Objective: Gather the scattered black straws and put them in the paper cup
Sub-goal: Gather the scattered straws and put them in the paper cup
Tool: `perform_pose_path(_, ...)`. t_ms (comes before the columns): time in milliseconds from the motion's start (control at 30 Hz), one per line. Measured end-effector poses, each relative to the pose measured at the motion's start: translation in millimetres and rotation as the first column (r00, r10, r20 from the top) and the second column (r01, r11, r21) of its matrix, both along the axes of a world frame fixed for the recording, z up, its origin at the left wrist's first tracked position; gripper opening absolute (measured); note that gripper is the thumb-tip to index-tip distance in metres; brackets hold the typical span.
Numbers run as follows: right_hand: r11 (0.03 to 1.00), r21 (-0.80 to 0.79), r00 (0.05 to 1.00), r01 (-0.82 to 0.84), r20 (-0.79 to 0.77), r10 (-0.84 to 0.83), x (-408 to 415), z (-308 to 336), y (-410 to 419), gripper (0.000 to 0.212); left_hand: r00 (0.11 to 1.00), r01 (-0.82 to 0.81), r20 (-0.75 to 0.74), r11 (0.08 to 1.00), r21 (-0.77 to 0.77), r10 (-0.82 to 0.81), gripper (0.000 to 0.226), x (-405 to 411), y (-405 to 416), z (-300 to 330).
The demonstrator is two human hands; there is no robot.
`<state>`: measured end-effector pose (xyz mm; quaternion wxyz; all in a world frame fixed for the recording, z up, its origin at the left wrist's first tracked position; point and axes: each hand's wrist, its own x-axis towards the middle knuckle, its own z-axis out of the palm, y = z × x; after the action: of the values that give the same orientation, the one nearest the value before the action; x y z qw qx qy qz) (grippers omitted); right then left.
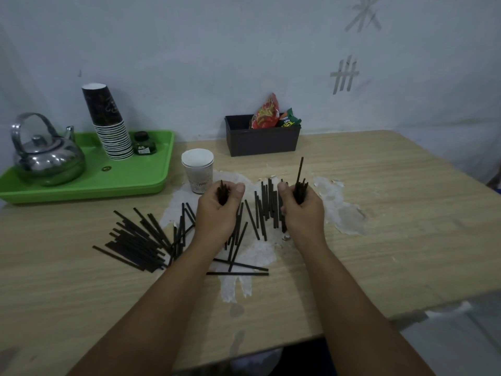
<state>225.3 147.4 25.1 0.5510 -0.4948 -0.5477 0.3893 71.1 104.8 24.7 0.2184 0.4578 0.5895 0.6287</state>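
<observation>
Many black straws lie scattered on the wooden table, with a dense pile (135, 242) at the left and more (267, 204) between my hands. My left hand (217, 213) is closed around a bundle of black straws (222, 192) whose tips poke up past my fingers. Around a second bundle (300, 191) my right hand (302, 210) is closed too, and one straw sticks up well above the rest. A white paper cup (197, 169) stands upright just behind my left hand, open side up; I see no straws in it.
A green tray (108, 180) at the back left holds a steel kettle (46, 158), a stack of dark paper cups (108, 123) and a small green bottle (143, 145). A black bin (263, 141) with snack packets stands against the wall. The table's edge runs along the right.
</observation>
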Motion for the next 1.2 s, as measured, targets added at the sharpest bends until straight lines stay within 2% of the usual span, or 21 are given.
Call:
perform_pose_path(100, 0.999, 0.039, 1.000, 0.014, -0.025, -0.013, -1, 3, 0, 0.030, 0.999, 0.003, 0.045, 1.000, 0.002, -0.003, 0.037, 1, -1, -2)
perform_pose_path(267, 0.998, 0.063, 0.998, -0.012, -0.068, 0.017, -3, 4, -2, 0.032, 0.996, -0.005, 0.085, 1.000, 0.028, 0.003, 0.027, -2, -2, -3)
perform_pose_path(467, 0.998, 0.014, 0.998, -0.054, -0.038, 0.055, -4, -2, -6, 0.024, 0.999, 0.045, 0.012, 0.994, -0.097, -0.044, 0.038, 3, -8, -9)
perform_pose_path(567, 0.999, 0.017, 0.997, -0.045, -0.060, 0.046, -5, 3, -7, 0.030, 1.000, -0.028, 0.001, 0.997, -0.068, 0.028, 0.040, 4, -7, -5)
perform_pose_path(667, 0.997, 0.046, 0.994, -0.059, -0.089, 0.063, -8, 6, -8, 0.037, 0.995, -0.047, 0.088, 0.999, 0.020, 0.045, 0.045, -3, -4, -1)
perform_pose_path(733, 0.995, 0.045, 0.990, -0.092, -0.107, 0.096, -10, 6, -10, 0.039, 0.994, -0.058, 0.096, 0.997, 0.049, 0.053, 0.050, -7, -4, 0)
perform_pose_path(933, 0.987, 0.017, 0.986, -0.161, -0.042, 0.162, -15, -3, -13, 0.037, 1.000, -0.023, -0.002, 1.000, -0.020, 0.023, 0.046, -3, -11, -6)
perform_pose_path(1200, 0.986, 0.041, 0.986, -0.163, -0.036, 0.165, -22, 2, -14, 0.039, 0.999, -0.031, 0.020, 1.000, 0.007, 0.031, 0.058, -6, -11, -2)
